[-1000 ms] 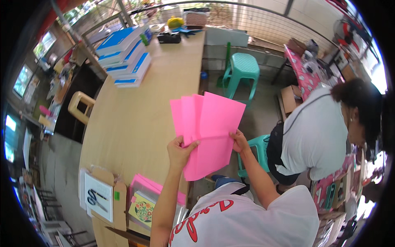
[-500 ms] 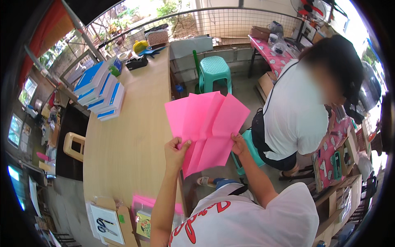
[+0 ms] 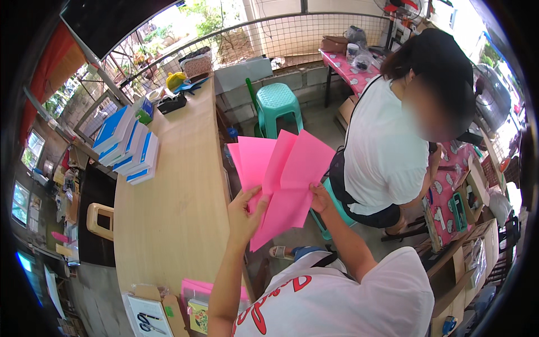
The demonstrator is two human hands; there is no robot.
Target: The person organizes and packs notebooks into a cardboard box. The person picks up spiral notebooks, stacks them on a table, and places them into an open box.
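A large sheet of pink paper (image 3: 289, 185), creased lengthwise into several upright folds, is held up past the right edge of the wooden table. My left hand (image 3: 245, 216) grips its lower left side, thumb along a fold and fingers at the left edge. On the opposite side, my right hand (image 3: 321, 198) pinches the paper's right edge between thumb and fingers. Whether it is one sheet or several together, I cannot tell.
Blue-and-white paper reams (image 3: 132, 147) are stacked on the table's (image 3: 168, 224) far left. Scissors (image 3: 149, 324) lie near its front edge, beside more pink paper (image 3: 216, 289). A green stool (image 3: 275, 101) stands beyond. Close on the right, a person in a white shirt (image 3: 382, 151) faces a pink-covered table (image 3: 449, 219).
The paper's left panels have drawn closer together as my left hand shifted inward along a fold. My view has turned slightly right, and the person at the right has bent lower.
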